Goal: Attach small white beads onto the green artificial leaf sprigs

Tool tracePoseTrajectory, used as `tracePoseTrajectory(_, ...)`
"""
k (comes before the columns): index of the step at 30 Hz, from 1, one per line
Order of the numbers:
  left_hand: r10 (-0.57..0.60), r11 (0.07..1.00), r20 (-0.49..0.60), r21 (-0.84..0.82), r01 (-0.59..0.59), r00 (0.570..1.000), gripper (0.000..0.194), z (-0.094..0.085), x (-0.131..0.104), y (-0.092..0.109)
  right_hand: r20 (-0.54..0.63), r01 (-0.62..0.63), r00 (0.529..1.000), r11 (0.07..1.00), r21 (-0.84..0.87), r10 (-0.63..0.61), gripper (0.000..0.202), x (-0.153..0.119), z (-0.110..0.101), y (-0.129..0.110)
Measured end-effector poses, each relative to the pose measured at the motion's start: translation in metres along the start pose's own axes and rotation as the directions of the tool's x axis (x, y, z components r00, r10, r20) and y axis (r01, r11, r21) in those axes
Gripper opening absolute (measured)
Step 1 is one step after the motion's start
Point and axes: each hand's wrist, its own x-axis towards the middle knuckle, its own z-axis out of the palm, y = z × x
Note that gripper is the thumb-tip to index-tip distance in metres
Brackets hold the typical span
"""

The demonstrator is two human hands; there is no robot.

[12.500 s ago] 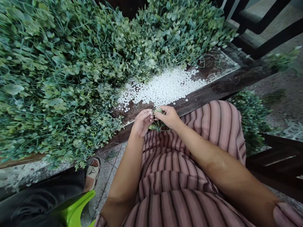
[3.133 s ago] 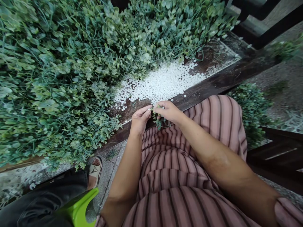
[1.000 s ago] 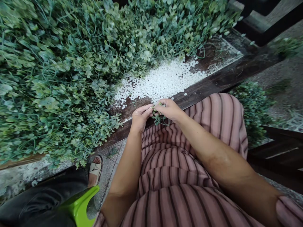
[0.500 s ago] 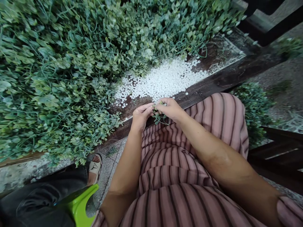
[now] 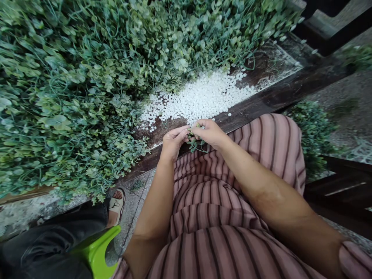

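Observation:
A small leafy green sprig (image 5: 196, 144) is pinched between my two hands just over the near edge of the dark wooden table (image 5: 270, 99). My left hand (image 5: 173, 142) closes its thumb and fingers on the sprig's left end. From the right, my right hand (image 5: 209, 133) grips the same sprig, its fingertips meeting those of the left. Leaves hang below the fingers; the exact pinch point is partly hidden. Just beyond my fingertips lies a spread of small white pellets (image 5: 203, 97). Behind it rises a large heap of green foliage (image 5: 116, 69).
More foliage (image 5: 312, 131) sits low on the right, beside dark wooden furniture (image 5: 343, 190). At lower left another person's dark-trousered leg (image 5: 49, 248) and sandalled foot (image 5: 116, 203) show near a bright green plastic stool (image 5: 100, 252). My striped-clothed lap is against the table edge.
Almost nothing differs. Both hands stay at the same place on the sprig, with only a very slight shift of the fingers.

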Motion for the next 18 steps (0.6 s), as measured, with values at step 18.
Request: tracePoseTrajectory(18,-0.015,1.000,0.021,0.004,0.015,1.000,0.025,0.0005,0.0000,0.0014,-0.010,0.004,1.000,1.000,-0.023,-0.004,0.015,-0.0007,-0.0004,-0.0024)
